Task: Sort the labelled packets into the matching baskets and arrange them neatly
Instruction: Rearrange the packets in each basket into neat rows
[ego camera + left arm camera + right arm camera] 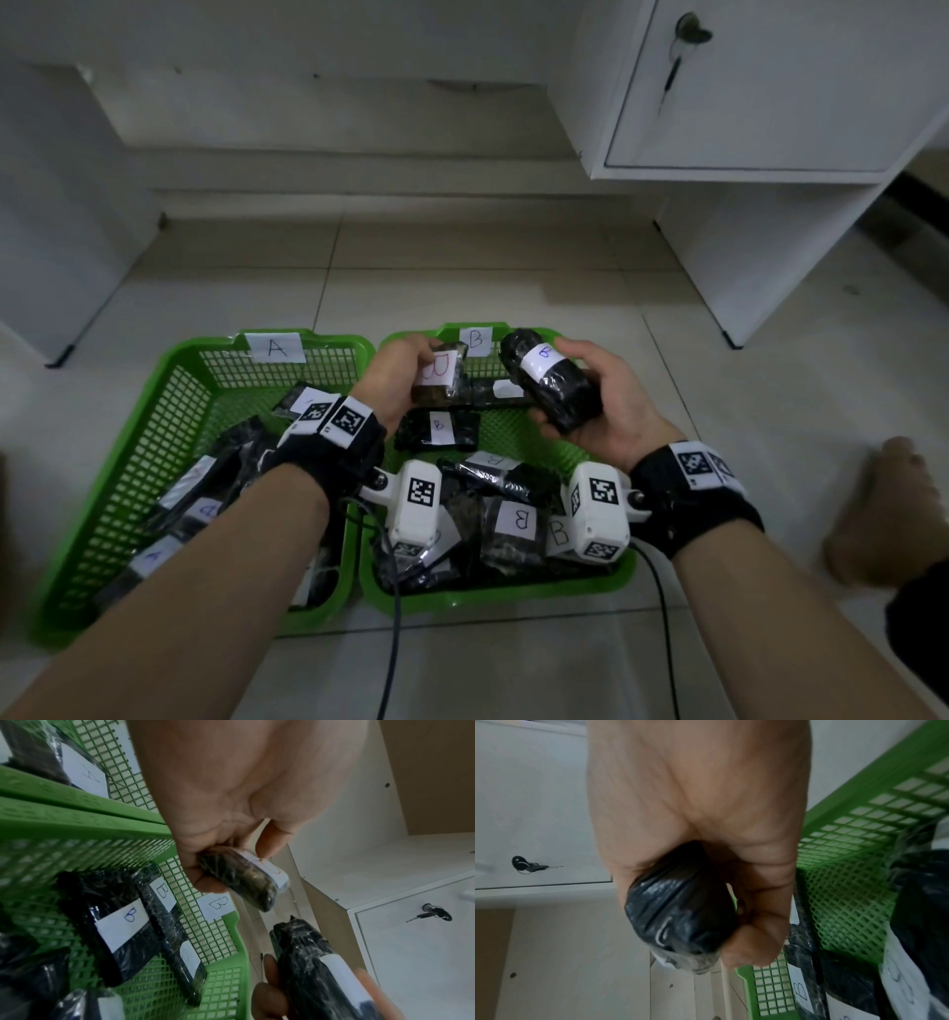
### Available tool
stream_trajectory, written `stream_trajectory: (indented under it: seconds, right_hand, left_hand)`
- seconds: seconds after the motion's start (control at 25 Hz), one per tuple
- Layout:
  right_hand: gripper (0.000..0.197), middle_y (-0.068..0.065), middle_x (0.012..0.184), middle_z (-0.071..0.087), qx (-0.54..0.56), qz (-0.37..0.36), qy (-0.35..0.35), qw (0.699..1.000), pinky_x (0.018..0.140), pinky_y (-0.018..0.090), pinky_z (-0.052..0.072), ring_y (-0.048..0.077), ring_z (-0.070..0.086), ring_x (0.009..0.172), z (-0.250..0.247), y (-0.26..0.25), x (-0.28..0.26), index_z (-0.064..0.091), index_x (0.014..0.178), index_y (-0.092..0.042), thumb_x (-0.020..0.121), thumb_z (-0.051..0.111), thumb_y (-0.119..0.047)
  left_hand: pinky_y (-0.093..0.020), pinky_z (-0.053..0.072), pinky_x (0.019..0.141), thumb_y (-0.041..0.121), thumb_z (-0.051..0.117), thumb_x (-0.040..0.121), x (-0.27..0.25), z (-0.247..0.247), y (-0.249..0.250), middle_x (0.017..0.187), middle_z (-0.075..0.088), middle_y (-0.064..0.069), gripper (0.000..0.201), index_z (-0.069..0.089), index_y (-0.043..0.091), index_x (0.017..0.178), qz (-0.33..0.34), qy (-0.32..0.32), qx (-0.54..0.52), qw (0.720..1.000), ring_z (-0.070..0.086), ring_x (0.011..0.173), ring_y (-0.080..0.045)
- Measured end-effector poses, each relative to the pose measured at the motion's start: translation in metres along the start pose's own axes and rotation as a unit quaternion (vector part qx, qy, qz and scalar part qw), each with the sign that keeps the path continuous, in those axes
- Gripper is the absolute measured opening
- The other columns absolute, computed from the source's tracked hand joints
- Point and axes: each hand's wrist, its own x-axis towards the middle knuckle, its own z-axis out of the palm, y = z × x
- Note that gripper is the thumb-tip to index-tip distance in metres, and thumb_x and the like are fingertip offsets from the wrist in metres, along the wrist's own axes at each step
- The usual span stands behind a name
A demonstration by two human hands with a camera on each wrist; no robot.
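Two green mesh baskets stand side by side on the floor: basket A [128, 462] on the left, basket B [513, 591] on the right. Both hold several black wrapped packets with white letter labels. My left hand [405, 375] pinches a small dark packet [436, 377] with a red-lettered label above the far end of basket B; the same small packet [244, 880] shows in the left wrist view. My right hand [606, 406] grips a thick black roll-shaped packet [552, 380] labelled B, also above basket B. That roll [680, 908] fills the right wrist view.
A white cabinet [760, 87] with a key in its door hangs at the upper right, its side panel reaching the floor. White furniture panels stand at the left. A bare foot [883, 514] rests on the tiles right of basket B. Cables trail toward me.
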Motion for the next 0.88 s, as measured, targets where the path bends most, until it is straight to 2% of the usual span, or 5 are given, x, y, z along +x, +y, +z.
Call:
stream_trajectory:
  seconds: [0.16, 0.4, 0.6, 0.76, 0.88]
  right_hand:
    - [0.041, 0.013, 0.089, 0.067, -0.076, -0.036, 0.022, 0.996, 0.048, 0.028, 0.047, 0.026, 0.063, 0.068, -0.004, -0.001, 0.007, 0.066, 0.11, -0.007, 0.08, 0.071, -0.035]
    - [0.054, 0.011, 0.088, 0.069, -0.133, -0.057, 0.084, 0.986, 0.053, 0.032, 0.043, 0.021, 0.062, 0.071, -0.019, 0.004, 0.022, 0.073, 0.108, 0.002, 0.076, 0.081, -0.041]
    - [0.049, 0.019, 0.108, 0.075, -0.121, -0.071, 0.103, 0.985, 0.07, 0.032, 0.06, 0.023, 0.072, 0.086, -0.024, -0.001, 0.024, 0.071, 0.113, 0.005, 0.072, 0.086, -0.017]
    - [0.036, 0.005, 0.095, 0.077, -0.308, -0.107, 0.194, 0.925, 0.072, 0.034, 0.057, 0.018, 0.071, 0.082, -0.018, -0.006, 0.024, 0.077, 0.103, -0.014, 0.074, 0.088, -0.032]
    - [0.037, -0.002, 0.102, 0.075, -0.405, -0.071, 0.113, 0.905, 0.073, 0.027, 0.057, 0.013, 0.072, 0.089, 0.001, -0.002, 0.021, 0.075, 0.108, -0.019, 0.076, 0.087, -0.033]
  left_hand:
    - [-0.046, 0.053, 0.086, -0.002, 0.043, 0.087, 0.007, -0.003, 0.001, 0.102, 0.06, -0.019, 0.031, 0.06, 0.0, 0.112, 0.021, -0.016, 0.044, 0.999, 0.059, 0.092, -0.03]
    - [-0.036, 0.058, 0.072, -0.002, 0.052, 0.09, 0.011, -0.013, 0.005, 0.111, 0.065, -0.019, 0.031, 0.058, -0.001, 0.12, 0.047, -0.019, 0.068, 0.996, 0.064, 0.094, -0.028]
    - [-0.045, 0.062, 0.074, -0.005, 0.051, 0.094, 0.015, -0.018, 0.002, 0.114, 0.065, -0.016, 0.031, 0.061, 0.009, 0.12, 0.047, -0.02, 0.089, 0.995, 0.067, 0.097, -0.031]
    - [-0.045, 0.061, 0.081, -0.003, 0.05, 0.092, 0.017, -0.021, 0.003, 0.117, 0.065, -0.023, 0.027, 0.062, 0.002, 0.116, 0.026, -0.038, 0.029, 0.999, 0.065, 0.101, -0.033]
    - [-0.035, 0.059, 0.083, 0.007, 0.057, 0.095, 0.013, -0.024, 0.007, 0.113, 0.071, -0.017, 0.028, 0.061, -0.001, 0.121, 0.04, -0.094, 0.031, 0.994, 0.068, 0.102, -0.025]
